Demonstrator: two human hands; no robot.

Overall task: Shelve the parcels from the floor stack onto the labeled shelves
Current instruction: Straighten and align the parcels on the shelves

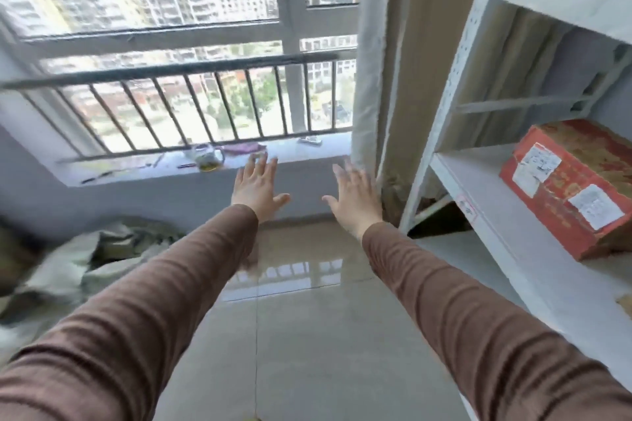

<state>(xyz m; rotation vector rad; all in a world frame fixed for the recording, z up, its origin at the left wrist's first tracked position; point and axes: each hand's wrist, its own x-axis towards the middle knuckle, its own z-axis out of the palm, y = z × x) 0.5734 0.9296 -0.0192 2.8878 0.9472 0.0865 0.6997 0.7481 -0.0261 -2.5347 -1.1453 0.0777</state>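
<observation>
Fingers (263, 164) of left hand (256, 190): straight, spread, holding nothing. Fingers (345, 174) of right hand (355, 203): likewise straight and spread, nothing held. Two hands, backs up, side by side with thumbs turned toward each other, reaching forward over the tiled floor (307, 335). Two brown sleeves (154, 301), down to the wrists.

One red cardboard parcel (567, 188) with two white labels, lying on the white metal shelving unit (455, 133), on its middle shelf (478, 195); well apart from the fingers, off to the right of the right hand, untouched. One small label (468, 210) on that shelf's front edge, print unreadable. One upper shelf (564, 0) above, one lower shelf below, partly seen.

One blurred heap of grey and white soft parcels (85, 260) on the floor at lower left, below and left of the left hand, apart from its fingers; count not discernible.

One window sill (205, 167) beyond the fingertips, bearing one glass mug (207, 157), one pink cloth (244, 148), a few small blurred items. One dark railing (171, 79) with vertical bars. One beige curtain (410, 79) between window and shelving.
</observation>
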